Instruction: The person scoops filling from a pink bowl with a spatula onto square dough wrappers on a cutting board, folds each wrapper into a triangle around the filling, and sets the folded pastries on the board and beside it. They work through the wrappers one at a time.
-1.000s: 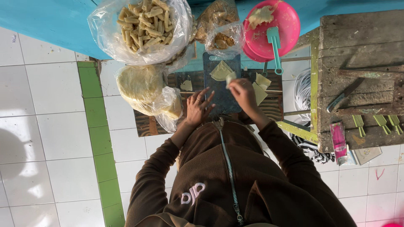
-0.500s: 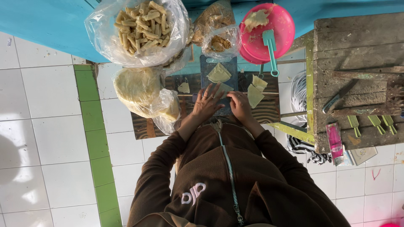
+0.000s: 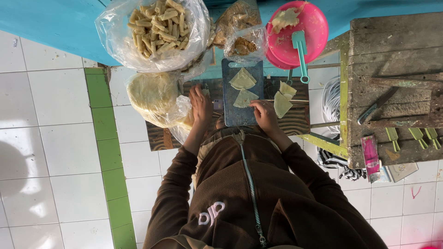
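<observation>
The biggest package, at eleven o'clock, is a clear plastic bag (image 3: 152, 32) bulging with pale rolled sticks. Below it, at nine o'clock from the hands, a second clear bag (image 3: 154, 97) holds a round stack of pale flat dough sheets. At twelve o'clock a smaller crinkled bag (image 3: 240, 30) carries brownish filling. At one o'clock sits a round pink plate (image 3: 302, 34) with a lump of pale paste and a teal spatula (image 3: 301, 53) lying across its rim. At three o'clock, on the worn wooden bench (image 3: 397, 41), lies a flat pink packet (image 3: 370, 154), and near it three small green combs (image 3: 411, 134) stand in a row.

In the middle a dark blue cutting board (image 3: 236, 115) lies on a wooden tray. Two folded dough triangles (image 3: 244, 97) rest on the board, one above the other; two more overlap just off its right edge, at three o'clock.

The left hand (image 3: 200, 105) lies flat and open, fingers spread, holding nothing, on the tray just left of the board beside the bag of sheets. The right hand (image 3: 265, 115) is loosely open at the board's lower right corner, its fingertips touching the board's edge near the lower triangle, grasping nothing.
</observation>
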A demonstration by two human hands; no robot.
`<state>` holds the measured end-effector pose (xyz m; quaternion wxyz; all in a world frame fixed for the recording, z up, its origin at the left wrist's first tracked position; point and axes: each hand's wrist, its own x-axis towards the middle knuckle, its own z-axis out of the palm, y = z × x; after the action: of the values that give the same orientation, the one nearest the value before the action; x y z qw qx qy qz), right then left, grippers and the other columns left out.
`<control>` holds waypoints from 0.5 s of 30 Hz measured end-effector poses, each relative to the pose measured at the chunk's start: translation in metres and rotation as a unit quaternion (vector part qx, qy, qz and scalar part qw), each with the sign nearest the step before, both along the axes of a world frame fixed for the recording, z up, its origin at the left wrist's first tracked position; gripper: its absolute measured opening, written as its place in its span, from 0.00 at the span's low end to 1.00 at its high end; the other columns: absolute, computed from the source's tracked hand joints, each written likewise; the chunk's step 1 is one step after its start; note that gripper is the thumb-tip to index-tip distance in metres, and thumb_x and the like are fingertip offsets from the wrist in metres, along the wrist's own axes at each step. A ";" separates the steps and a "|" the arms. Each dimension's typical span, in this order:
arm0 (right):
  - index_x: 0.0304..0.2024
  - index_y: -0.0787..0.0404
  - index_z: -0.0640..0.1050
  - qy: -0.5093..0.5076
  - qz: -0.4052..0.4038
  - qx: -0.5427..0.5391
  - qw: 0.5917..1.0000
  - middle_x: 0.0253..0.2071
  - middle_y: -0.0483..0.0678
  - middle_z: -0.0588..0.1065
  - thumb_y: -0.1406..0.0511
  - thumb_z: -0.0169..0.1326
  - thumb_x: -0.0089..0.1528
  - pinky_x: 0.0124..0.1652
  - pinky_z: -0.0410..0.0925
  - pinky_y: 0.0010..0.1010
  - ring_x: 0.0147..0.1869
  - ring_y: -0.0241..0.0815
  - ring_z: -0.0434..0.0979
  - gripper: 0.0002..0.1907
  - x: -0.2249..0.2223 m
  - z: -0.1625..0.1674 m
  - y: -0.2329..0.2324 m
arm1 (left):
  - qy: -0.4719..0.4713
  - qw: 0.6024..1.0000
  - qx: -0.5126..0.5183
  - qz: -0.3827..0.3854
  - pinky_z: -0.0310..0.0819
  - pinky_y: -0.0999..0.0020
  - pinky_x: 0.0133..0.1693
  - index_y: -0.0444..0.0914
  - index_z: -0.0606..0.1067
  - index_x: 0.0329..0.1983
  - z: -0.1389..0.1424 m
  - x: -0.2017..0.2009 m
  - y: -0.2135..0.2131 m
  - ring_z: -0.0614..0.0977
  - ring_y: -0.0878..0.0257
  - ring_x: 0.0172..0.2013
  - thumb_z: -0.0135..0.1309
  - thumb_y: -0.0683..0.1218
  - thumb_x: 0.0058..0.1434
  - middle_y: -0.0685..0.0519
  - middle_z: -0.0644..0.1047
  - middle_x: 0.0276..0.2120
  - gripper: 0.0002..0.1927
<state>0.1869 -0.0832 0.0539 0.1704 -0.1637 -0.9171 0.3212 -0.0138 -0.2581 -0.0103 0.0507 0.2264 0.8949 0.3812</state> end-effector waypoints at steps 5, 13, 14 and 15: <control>0.44 0.61 0.78 0.006 -0.001 0.011 1.000 0.45 0.50 0.80 0.75 0.54 0.62 0.52 0.68 0.44 0.52 0.54 0.79 0.09 -0.001 0.005 -0.005 | 0.024 0.979 -0.201 -0.003 0.69 0.51 0.55 0.33 0.67 0.49 0.006 -0.015 0.018 0.72 0.42 0.54 0.53 0.36 0.55 0.38 0.71 0.52 0.18; 0.57 0.65 0.74 0.040 0.009 -0.457 0.889 0.53 0.48 0.78 0.69 0.56 0.67 0.57 0.70 0.27 0.58 0.35 0.78 0.16 -0.021 -0.013 0.012 | -0.218 0.951 0.158 -0.153 0.79 0.61 0.34 0.36 0.73 0.44 0.018 0.037 0.035 0.84 0.55 0.33 0.59 0.42 0.65 0.46 0.82 0.34 0.08; 0.56 0.65 0.75 0.008 0.004 -0.492 0.871 0.51 0.48 0.79 0.69 0.56 0.66 0.51 0.72 0.27 0.53 0.34 0.79 0.15 -0.024 -0.017 0.016 | -0.232 0.950 0.141 -0.153 0.79 0.60 0.34 0.36 0.74 0.44 0.017 0.045 0.040 0.84 0.55 0.32 0.60 0.44 0.65 0.46 0.82 0.33 0.09; 0.54 0.65 0.77 -0.024 -0.003 -0.524 0.851 0.48 0.47 0.80 0.68 0.56 0.66 0.46 0.73 0.27 0.48 0.34 0.80 0.14 -0.025 -0.020 0.020 | -0.245 0.949 0.125 -0.154 0.79 0.60 0.34 0.36 0.75 0.44 0.016 0.051 0.045 0.84 0.56 0.31 0.62 0.45 0.65 0.46 0.82 0.32 0.10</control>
<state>0.1615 -0.0633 0.0342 0.0376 -0.2389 -0.6158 0.7499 0.0371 -0.2131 0.0053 0.2983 0.2656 0.7542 0.5212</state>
